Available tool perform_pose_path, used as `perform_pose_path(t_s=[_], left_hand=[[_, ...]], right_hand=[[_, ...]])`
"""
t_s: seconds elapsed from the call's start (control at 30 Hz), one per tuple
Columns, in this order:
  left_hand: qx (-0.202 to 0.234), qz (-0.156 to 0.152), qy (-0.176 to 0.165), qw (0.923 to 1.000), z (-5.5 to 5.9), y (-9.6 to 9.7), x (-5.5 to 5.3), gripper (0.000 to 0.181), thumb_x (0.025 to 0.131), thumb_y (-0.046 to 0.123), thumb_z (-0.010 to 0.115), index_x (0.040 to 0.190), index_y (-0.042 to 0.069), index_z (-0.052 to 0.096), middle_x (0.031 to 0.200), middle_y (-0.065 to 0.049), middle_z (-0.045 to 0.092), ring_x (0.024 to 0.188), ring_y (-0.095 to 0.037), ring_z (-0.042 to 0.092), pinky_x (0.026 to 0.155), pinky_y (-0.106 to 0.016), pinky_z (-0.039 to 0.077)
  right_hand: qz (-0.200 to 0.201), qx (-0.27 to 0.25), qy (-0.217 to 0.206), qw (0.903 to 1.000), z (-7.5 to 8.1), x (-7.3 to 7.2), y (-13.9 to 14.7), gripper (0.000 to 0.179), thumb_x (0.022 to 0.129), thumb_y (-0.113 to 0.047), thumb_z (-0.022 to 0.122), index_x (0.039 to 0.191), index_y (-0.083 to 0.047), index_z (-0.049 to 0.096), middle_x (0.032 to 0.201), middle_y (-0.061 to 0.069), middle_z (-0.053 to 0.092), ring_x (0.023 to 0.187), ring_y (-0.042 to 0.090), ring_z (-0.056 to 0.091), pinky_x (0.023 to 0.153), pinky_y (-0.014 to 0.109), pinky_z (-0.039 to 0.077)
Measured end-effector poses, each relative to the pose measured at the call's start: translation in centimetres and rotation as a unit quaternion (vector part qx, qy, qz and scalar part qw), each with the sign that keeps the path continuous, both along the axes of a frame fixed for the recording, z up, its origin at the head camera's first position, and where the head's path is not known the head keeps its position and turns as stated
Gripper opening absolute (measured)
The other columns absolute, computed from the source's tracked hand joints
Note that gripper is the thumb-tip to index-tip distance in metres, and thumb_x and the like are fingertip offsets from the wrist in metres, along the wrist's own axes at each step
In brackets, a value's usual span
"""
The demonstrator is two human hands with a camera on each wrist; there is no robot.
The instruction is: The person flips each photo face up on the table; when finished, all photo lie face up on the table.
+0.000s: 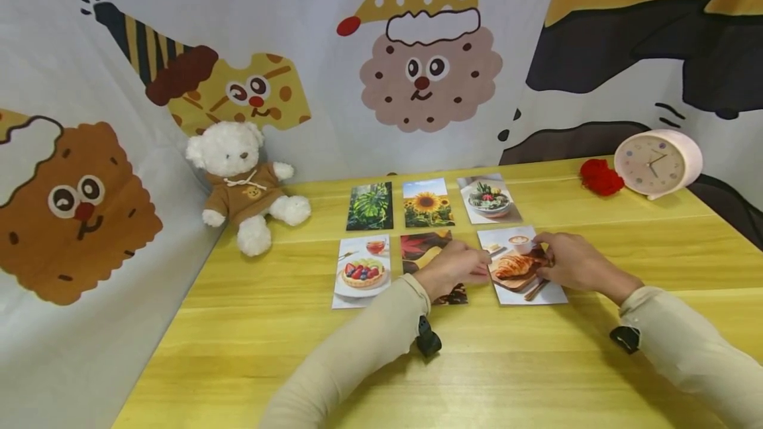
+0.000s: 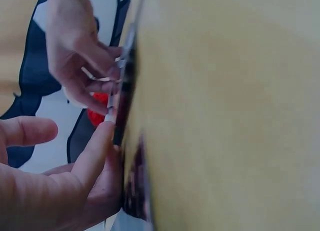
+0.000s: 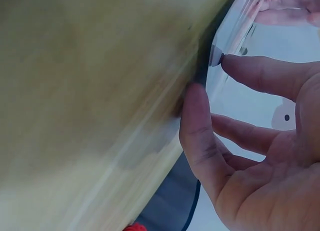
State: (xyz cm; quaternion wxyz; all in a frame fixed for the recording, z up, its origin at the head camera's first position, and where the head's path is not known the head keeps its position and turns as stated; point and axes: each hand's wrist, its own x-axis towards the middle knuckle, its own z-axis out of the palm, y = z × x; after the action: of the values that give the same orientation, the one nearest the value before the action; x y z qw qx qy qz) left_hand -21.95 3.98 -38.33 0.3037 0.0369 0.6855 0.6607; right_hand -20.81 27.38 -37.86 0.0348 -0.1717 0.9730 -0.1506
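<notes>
A photo card of a croissant and a coffee cup [image 1: 514, 269] lies at the right end of the near row. At its right edge is my right hand [image 1: 575, 262], with thumb [image 3: 265, 73] and fingers pinching the border. My left hand [image 1: 454, 270] reaches to the card's left edge. One of its fingers [image 2: 95, 153] touches that edge in the left wrist view, and another digit stays raised off the card. Beneath the left hand, an autumn leaf card [image 1: 417, 243] is partly covered. A fruit tart card [image 1: 363, 270] lies left of it.
Behind lie a green leaf card [image 1: 369, 206], a sunflower card [image 1: 428, 202] and a succulent card [image 1: 489, 199]. A white teddy bear [image 1: 241, 184] sits at the back left. A red flower-like object [image 1: 601, 177] and a pink clock [image 1: 656, 163] stand at the back right of the wooden table [image 1: 477, 376].
</notes>
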Motion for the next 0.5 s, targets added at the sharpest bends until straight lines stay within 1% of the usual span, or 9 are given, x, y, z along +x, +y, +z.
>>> perform_pose_path(t_s=[0.13,0.2,0.27,0.37,0.5], left_hand=[[0.017,-0.007,-0.024,0.9995,0.19,-0.21,-0.41,0.011,0.096,0.009,0.058,0.101,-0.001,0.056,0.107,-0.009,0.053,0.101,-0.022,0.058,0.104,-0.042,0.055],[0.014,-0.012,-0.027,0.9995,0.30,-0.28,-0.44,0.010,0.097,0.010,0.058,0.097,0.001,0.053,0.103,-0.010,0.052,0.099,-0.023,0.059,0.104,-0.041,0.055],[0.006,-0.016,-0.024,0.9996,0.38,-0.30,-0.40,0.011,0.097,0.010,0.058,0.095,0.001,0.052,0.103,-0.012,0.054,0.101,-0.026,0.064,0.102,-0.040,0.056],[-0.003,-0.011,-0.019,0.9997,0.51,-0.37,-0.29,0.011,0.096,0.010,0.058,0.095,0.000,0.052,0.106,-0.018,0.058,0.105,-0.031,0.067,0.100,-0.038,0.058],[-0.006,-0.003,-0.015,0.9999,0.77,-0.34,-0.25,0.013,0.096,0.009,0.057,0.100,-0.003,0.054,0.114,-0.025,0.059,0.108,-0.035,0.067,0.100,-0.039,0.058]], right_hand=[[0.004,0.013,-0.002,0.9999,-0.09,-0.07,-0.28,0.051,0.079,-0.012,0.080,0.120,0.013,0.061,0.076,0.004,0.065,0.067,0.015,0.053,0.059,0.029,0.043],[0.005,0.018,-0.005,0.9998,-0.14,-0.04,-0.38,0.051,0.079,-0.012,0.080,0.120,0.012,0.062,0.073,0.003,0.062,0.066,0.014,0.051,0.058,0.028,0.040],[0.006,0.022,-0.013,0.9997,-0.15,0.04,-0.41,0.050,0.079,-0.013,0.080,0.120,0.011,0.062,0.071,0.002,0.059,0.065,0.014,0.049,0.057,0.027,0.038],[0.009,0.023,-0.026,0.9994,-0.15,0.02,-0.45,0.049,0.081,-0.014,0.079,0.121,0.009,0.062,0.071,0.001,0.056,0.064,0.014,0.047,0.056,0.026,0.035],[0.009,0.021,-0.034,0.9992,-0.10,-0.13,-0.36,0.048,0.082,-0.014,0.079,0.121,0.008,0.062,0.072,0.002,0.056,0.065,0.014,0.047,0.056,0.026,0.035]])
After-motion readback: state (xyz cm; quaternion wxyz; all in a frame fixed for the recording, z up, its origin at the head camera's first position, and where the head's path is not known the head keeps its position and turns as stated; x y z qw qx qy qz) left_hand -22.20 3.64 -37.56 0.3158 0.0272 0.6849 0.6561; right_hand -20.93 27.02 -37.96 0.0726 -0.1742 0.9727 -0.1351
